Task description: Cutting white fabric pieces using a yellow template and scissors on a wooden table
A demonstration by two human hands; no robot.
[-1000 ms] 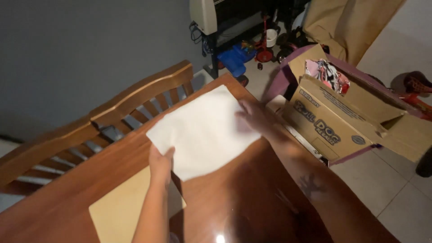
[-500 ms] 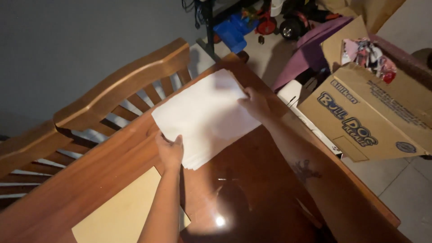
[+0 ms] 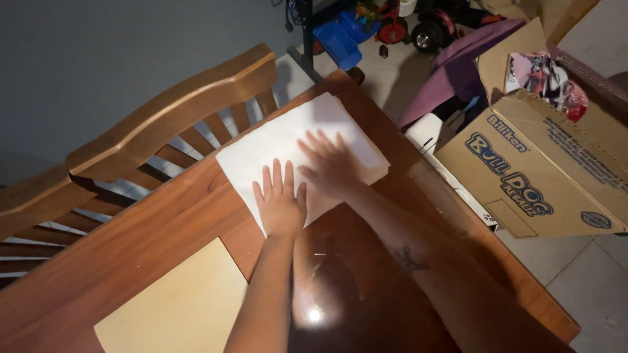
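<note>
A white folded sheet of cloth or paper (image 3: 288, 137) lies flat at the far corner of a glossy wooden table (image 3: 163, 242). My left hand (image 3: 281, 199) rests palm down on its near edge, fingers spread. Pressed flat on the middle of the sheet, a little blurred, is my right hand (image 3: 330, 163) with its fingers apart. Neither hand grips anything.
A pale yellow board (image 3: 176, 307) lies on the table near me. Wooden chair backs (image 3: 170, 111) stand against the table's left side. A large cardboard box (image 3: 536, 163) sits on the floor to the right, with a purple cloth (image 3: 458, 72) and toy vehicles (image 3: 405, 26) beyond.
Both hands left the sheet's edges and now lie flat on top of it. The camera has tilted, so the box and table appear shifted.
</note>
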